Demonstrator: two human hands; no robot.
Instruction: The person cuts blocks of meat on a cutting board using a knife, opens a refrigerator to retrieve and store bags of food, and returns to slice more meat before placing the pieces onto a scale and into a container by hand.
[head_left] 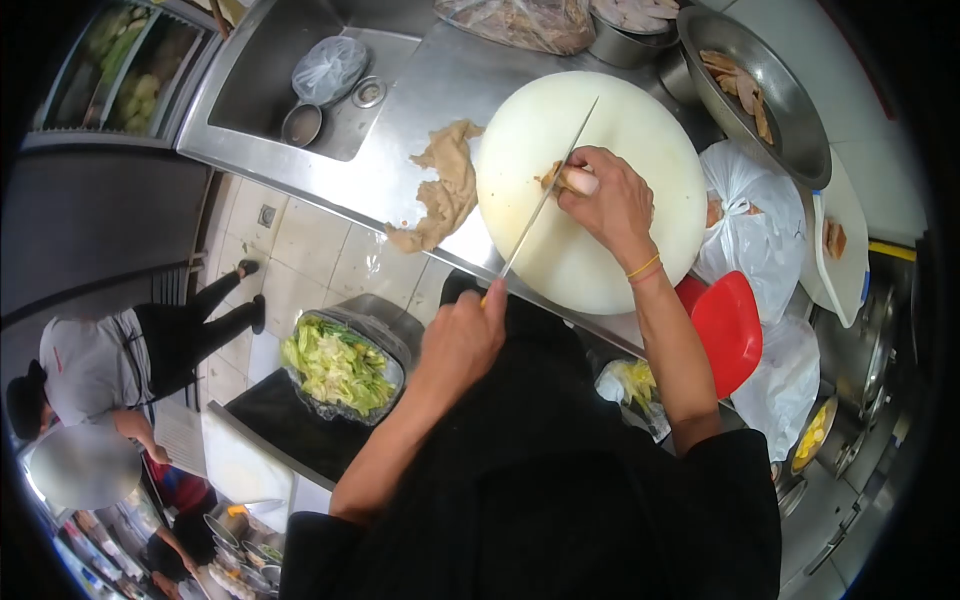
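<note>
Cutting board (530, 110): big round white slab, head view, sitting flat on a shiny steel tabletop (430, 70)
Left hand (460, 335): fingers wrapped snugly round the handle of a long knife (534, 224), blade slanting across the board
Right hand (610, 195): fingers curled in tight on a small piece of food (580, 181), which is on the board right by the blade; can't really tell what food it is
Left of board: crumpled brown cloth (450, 190), then a steel sink (250, 65) with a plastic bag (330, 70) and a little metal cup (301, 125) in it
Right of board: wide metal bowl (800, 150) with brown slices, stuffed white bag (757, 245), red container (728, 335)
Floor: pale tiles (300, 240), kinda grubby
Lower left: tub of chopped greens (340, 365)
Room: cramped kitchen, person in a grey top (95, 360) well off to the left
</note>
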